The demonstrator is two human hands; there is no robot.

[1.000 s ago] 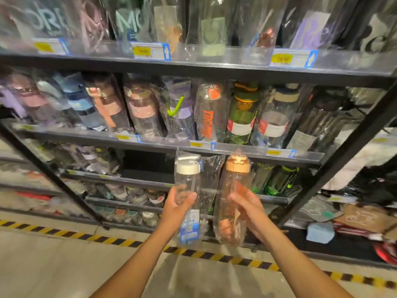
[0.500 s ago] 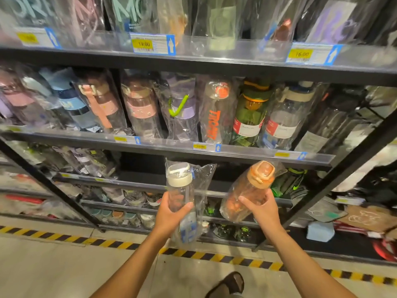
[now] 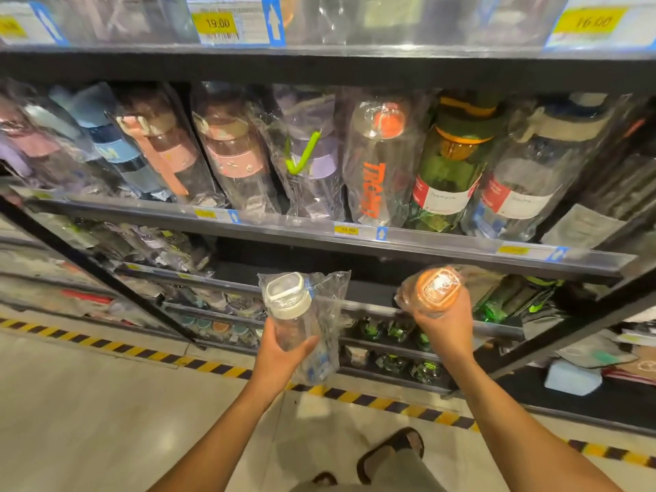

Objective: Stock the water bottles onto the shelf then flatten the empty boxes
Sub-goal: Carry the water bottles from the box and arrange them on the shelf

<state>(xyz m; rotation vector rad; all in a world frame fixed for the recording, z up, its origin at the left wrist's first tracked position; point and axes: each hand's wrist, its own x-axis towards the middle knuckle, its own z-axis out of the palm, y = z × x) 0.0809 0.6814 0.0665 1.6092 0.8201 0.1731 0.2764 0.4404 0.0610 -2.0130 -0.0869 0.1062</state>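
My left hand [image 3: 280, 353] grips a clear water bottle with a white cap [image 3: 289, 307], upright in a plastic sleeve, in front of the lower shelf. My right hand [image 3: 445, 328] holds a clear bottle with an orange cap [image 3: 435, 289], tipped so its cap faces me, just under the edge of the middle shelf [image 3: 408, 243]. That shelf carries a row of wrapped bottles, among them one with orange lettering [image 3: 376, 165] and a green one [image 3: 451, 165].
A black slanted shelf post [image 3: 106, 275] runs down at the left and another [image 3: 568, 324] at the right. Yellow-black hazard tape [image 3: 213, 365] marks the floor at the shelf's foot. My sandalled foot [image 3: 394, 452] stands below. Loose packets and a blue block [image 3: 571, 379] lie at the right.
My right hand has tipped the orange-capped bottle further, so its cap now faces me, and lifted it closer to the middle shelf's edge. The view has moved nearer to the shelves.
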